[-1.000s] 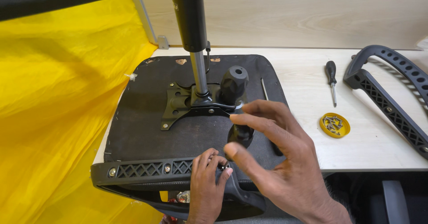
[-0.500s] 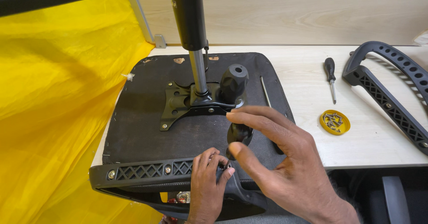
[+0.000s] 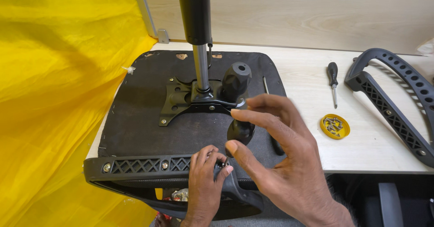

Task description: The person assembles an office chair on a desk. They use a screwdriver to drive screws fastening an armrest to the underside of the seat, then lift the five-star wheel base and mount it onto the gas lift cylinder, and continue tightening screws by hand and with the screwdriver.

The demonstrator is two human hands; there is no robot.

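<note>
A black chair seat (image 3: pixel 135 118) lies upside down on the table, its metal mechanism plate (image 3: pixel 181 102) and gas cylinder (image 3: pixel 195 14) pointing up. A black armrest (image 3: pixel 135 166) runs along the seat's near edge. My left hand (image 3: pixel 204 186) curls over this armrest, fingertips pinched on a small dark fastener at its bracket. My right hand (image 3: pixel 282 163) hovers just to the right with fingers spread. Its thumb and forefinger stand either side of a black lever knob (image 3: pixel 240 131) without clearly gripping it.
A second black armrest (image 3: pixel 393 100) lies at the table's right end. A black-handled screwdriver (image 3: pixel 333 80) and a small yellow dish of screws (image 3: pixel 335 126) sit between it and the seat. Yellow cloth (image 3: pixel 54 109) hangs on the left. A wooden wall panel (image 3: pixel 316 14) stands behind.
My right hand has lifted and spread a little by the lever knob. My left hand stays on the armrest bracket. The seat has not moved.
</note>
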